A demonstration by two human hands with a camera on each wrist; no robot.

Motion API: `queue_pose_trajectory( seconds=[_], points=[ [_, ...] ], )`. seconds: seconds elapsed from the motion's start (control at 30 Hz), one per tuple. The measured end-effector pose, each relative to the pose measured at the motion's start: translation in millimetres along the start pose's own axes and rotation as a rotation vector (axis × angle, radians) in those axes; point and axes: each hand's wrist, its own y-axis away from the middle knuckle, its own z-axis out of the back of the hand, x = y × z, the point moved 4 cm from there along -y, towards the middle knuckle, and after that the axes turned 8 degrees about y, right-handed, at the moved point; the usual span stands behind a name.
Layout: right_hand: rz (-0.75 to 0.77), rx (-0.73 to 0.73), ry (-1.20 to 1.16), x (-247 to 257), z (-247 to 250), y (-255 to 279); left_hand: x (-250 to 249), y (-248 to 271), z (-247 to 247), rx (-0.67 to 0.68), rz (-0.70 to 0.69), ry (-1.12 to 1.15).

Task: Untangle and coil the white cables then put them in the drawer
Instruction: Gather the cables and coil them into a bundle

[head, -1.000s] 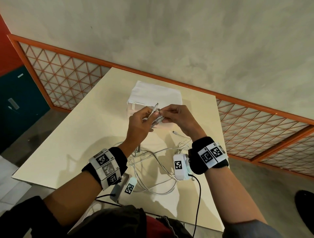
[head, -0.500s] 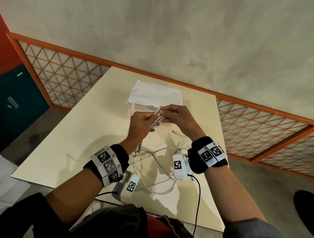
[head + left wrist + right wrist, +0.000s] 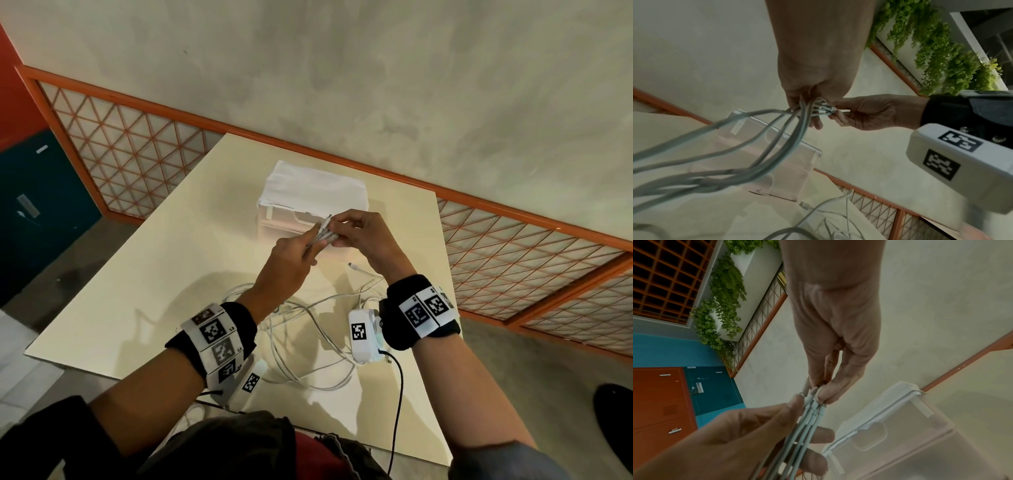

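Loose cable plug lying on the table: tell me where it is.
In the head view the loose cable plug lies on the table just below the right hand, nearer than the drawer box.

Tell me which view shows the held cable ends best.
Right wrist: the cable ends fill the middle, lined up side by side between the right hand's fingertips and the left hand. The left wrist view shows them small and partly hidden by fingers. The head view shows only a small white bundle between both hands.

Grey plaster wall point(image 3: 376, 85) behind a cream table point(image 3: 144, 274).
Orange lattice railing point(image 3: 130, 150) skirts it; lockers point(image 3: 674, 402) and hanging plants point(image 3: 941, 56) beyond.
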Motion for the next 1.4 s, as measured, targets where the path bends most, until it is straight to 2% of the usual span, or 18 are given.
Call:
queue_pose_trajectory(
  seconds=[0.13, 0.33, 0.43, 0.7, 0.9, 1.07, 1.4],
  points=[
    [-0.012, -0.012, 0.009, 0, -1, -1, 1, 0, 1, -0.029, -0.042, -0.159],
    [0.007, -0.012, 0.023, 4, 0, 2, -3, 0, 9, -0.193, 0.029, 0.143],
    [0.010, -0.018, 0.018, 4, 1, 2, -3, -2, 12, -0.227, 0.073, 0.235],
    [0.029, -0.027, 0.019, 3, 5, 0, -5, 1, 13, -0.170, 0.046, 0.231],
    [0.047, -0.056, 0.040, 0, 12, -1, -8, -5, 9, 0.015, -0.003, -0.049],
    [0.051, -0.066, 0.040, 1, 12, -1, -7, -5, -4, 0.144, 0.092, 0.017],
    [0.041, -0.102, 0.014, 2, 9, -1, 1, -17, -5, 0.081, 0.147, 0.008]
  ],
)
